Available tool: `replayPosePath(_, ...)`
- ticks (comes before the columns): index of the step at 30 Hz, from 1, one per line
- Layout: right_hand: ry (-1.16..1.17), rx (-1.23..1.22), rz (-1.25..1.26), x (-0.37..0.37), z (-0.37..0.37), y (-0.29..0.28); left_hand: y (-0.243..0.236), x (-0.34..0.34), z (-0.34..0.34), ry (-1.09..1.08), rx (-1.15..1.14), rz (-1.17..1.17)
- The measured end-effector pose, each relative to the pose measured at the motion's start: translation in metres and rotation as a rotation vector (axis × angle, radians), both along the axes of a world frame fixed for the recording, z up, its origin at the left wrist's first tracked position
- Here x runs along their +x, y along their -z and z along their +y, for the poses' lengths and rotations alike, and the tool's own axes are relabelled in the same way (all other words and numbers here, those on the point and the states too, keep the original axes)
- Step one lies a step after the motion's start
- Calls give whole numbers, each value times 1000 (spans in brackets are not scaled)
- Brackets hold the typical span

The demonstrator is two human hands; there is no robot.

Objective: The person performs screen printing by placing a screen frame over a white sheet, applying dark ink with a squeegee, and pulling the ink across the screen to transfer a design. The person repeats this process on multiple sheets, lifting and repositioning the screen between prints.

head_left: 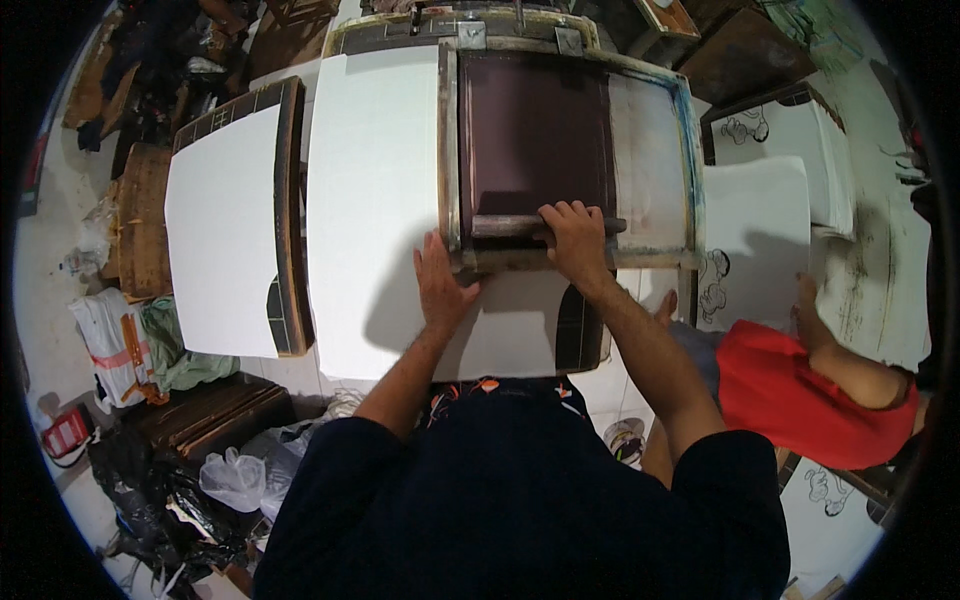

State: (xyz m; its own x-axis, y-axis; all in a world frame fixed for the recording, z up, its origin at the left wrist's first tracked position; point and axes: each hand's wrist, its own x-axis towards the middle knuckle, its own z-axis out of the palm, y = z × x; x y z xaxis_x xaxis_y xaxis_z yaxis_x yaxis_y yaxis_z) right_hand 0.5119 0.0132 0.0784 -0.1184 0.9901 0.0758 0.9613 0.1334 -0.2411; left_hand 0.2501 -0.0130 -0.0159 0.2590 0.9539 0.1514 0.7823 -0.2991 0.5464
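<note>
Squeegee (pixel 505 227) in right hand (pixel 578 240), long axis left to right

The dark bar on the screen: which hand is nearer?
Right: the right hand grips the dark bar; the left hand is apart from it, beside the near-left corner of the frame.

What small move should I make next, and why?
Probably slide the dark bar away from the body along the maroon panel: the right hand holds it across the panel's near end, and most of that panel lies beyond it.
</note>
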Motion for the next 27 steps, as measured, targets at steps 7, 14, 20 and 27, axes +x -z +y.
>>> replayPosePath(7, -7, 264, -126, 52, 178, 25, -8, 6, 0, -33, 12, 55)
replayPosePath(14, 41, 404, -28, 69, 287, 31, -4, 6, -1, -27, -7, 71)
replayPosePath(20, 76, 297, -106, 50, 213, 45, -8, 5, -2, -25, -49, 65)
replayPosePath(27, 101, 490, -108, 62, 278, 44, -7, 6, -1, -32, -16, 52)
